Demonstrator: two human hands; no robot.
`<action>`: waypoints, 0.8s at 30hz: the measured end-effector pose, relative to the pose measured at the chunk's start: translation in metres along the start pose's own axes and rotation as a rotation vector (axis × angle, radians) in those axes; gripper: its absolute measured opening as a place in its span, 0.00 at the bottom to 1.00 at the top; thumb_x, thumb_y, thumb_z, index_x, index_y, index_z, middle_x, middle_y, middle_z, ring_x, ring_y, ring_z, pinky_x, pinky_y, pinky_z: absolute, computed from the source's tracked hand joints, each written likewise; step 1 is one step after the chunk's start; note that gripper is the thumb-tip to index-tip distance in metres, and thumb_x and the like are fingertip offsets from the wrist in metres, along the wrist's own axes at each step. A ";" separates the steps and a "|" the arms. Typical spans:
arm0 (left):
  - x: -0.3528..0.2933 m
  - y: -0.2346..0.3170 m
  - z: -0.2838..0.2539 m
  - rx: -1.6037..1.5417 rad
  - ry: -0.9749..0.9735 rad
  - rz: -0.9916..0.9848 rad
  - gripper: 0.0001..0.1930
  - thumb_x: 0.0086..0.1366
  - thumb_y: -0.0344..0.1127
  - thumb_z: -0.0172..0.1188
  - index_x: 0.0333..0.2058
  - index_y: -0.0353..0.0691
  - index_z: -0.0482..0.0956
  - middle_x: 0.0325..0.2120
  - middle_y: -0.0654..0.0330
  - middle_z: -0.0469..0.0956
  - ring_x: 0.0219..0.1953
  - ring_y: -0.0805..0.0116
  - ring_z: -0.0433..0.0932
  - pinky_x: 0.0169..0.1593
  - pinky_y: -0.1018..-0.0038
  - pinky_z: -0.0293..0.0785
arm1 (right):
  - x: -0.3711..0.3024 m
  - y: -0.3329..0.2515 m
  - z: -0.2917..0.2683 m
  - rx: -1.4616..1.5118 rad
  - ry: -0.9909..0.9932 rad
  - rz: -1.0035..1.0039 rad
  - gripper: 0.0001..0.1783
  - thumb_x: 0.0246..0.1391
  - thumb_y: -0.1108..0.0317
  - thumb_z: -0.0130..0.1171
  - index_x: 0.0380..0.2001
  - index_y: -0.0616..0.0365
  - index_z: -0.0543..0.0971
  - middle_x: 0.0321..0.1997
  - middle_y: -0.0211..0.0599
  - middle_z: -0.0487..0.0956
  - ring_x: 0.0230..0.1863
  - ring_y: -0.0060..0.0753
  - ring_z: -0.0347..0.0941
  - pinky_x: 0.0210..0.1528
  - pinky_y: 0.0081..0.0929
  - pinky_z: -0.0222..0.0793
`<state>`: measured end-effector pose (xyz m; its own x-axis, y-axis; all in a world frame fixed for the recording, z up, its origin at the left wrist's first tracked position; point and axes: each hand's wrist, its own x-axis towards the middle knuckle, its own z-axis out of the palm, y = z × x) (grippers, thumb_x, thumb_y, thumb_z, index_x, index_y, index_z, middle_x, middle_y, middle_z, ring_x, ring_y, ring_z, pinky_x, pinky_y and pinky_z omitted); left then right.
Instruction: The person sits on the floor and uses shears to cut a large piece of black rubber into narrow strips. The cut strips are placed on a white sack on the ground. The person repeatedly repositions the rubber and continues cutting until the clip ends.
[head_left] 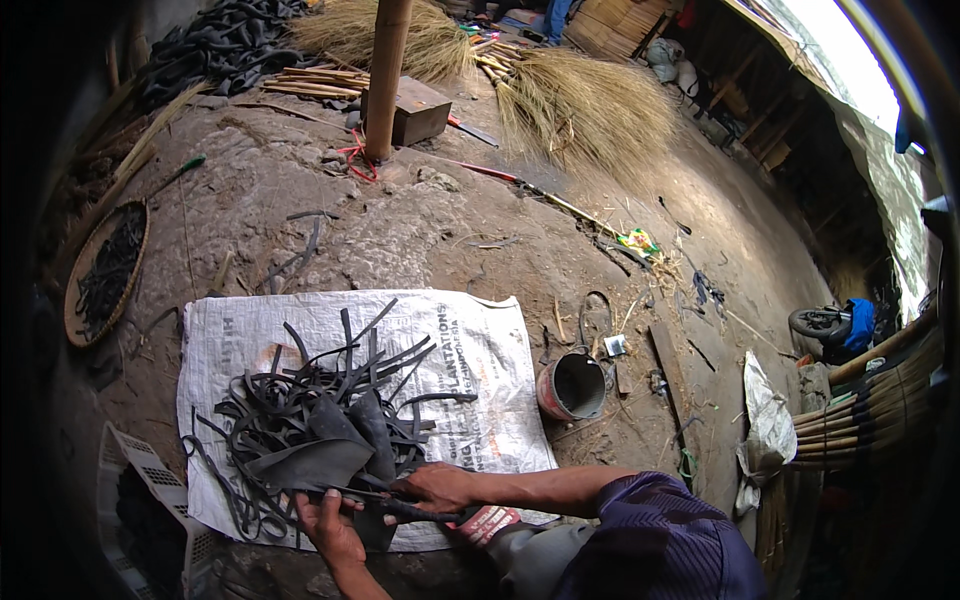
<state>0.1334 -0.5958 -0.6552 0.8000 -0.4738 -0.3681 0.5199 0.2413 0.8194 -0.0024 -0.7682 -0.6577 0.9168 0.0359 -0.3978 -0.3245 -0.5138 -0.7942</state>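
Observation:
A heap of black rubber strips [270, 415] lies on a white woven sack [490, 360], with wider rubber pieces [315, 460] on its near side. My left hand [332, 530] is closed at the heap's near edge, thumb and fingers pinching a piece of black rubber [375, 532]. Just right of it, my right hand [440, 488] is closed around a long dark tool [435, 516] with a rod-like handle. It looks like a knife, though the blade is hard to make out among the rubber.
A bucket [575, 388] stands right of the sack. To the left are a round basket [105, 270] of black scraps and a plastic crate [150, 465]. Beyond rise a bamboo post [388, 80], a wooden block [415, 110] and straw bundles [585, 105]. Broom-like bundles [870, 430] lie right.

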 end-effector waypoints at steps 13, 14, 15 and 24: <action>0.000 -0.004 -0.011 0.023 0.001 -0.014 0.23 0.64 0.26 0.61 0.58 0.36 0.70 0.40 0.60 0.78 0.29 0.72 0.76 0.31 0.72 0.78 | 0.000 -0.004 -0.002 -0.032 -0.023 0.016 0.46 0.59 0.22 0.48 0.51 0.57 0.78 0.33 0.58 0.82 0.41 0.67 0.79 0.47 0.56 0.71; -0.001 -0.006 -0.011 0.030 -0.011 -0.014 0.22 0.64 0.26 0.61 0.57 0.36 0.70 0.40 0.60 0.78 0.29 0.72 0.76 0.31 0.72 0.78 | 0.000 -0.004 -0.001 -0.025 -0.029 0.020 0.46 0.60 0.22 0.48 0.51 0.58 0.78 0.33 0.59 0.82 0.41 0.67 0.79 0.47 0.56 0.71; -0.001 -0.008 -0.010 0.031 -0.015 -0.013 0.22 0.64 0.26 0.61 0.57 0.36 0.70 0.40 0.60 0.78 0.29 0.71 0.76 0.31 0.72 0.78 | 0.001 -0.005 -0.001 -0.016 -0.025 0.019 0.46 0.59 0.21 0.48 0.51 0.58 0.78 0.33 0.58 0.82 0.42 0.67 0.79 0.48 0.56 0.71; -0.001 -0.002 -0.009 0.006 -0.013 -0.004 0.21 0.63 0.24 0.60 0.56 0.36 0.71 0.39 0.60 0.78 0.29 0.71 0.75 0.32 0.72 0.78 | 0.002 -0.009 -0.001 -0.040 -0.042 0.038 0.47 0.59 0.20 0.47 0.52 0.57 0.76 0.37 0.56 0.82 0.45 0.63 0.78 0.54 0.52 0.67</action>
<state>0.1343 -0.5878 -0.6603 0.7942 -0.4856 -0.3653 0.5210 0.2348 0.8206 0.0026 -0.7639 -0.6507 0.8934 0.0510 -0.4464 -0.3482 -0.5492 -0.7597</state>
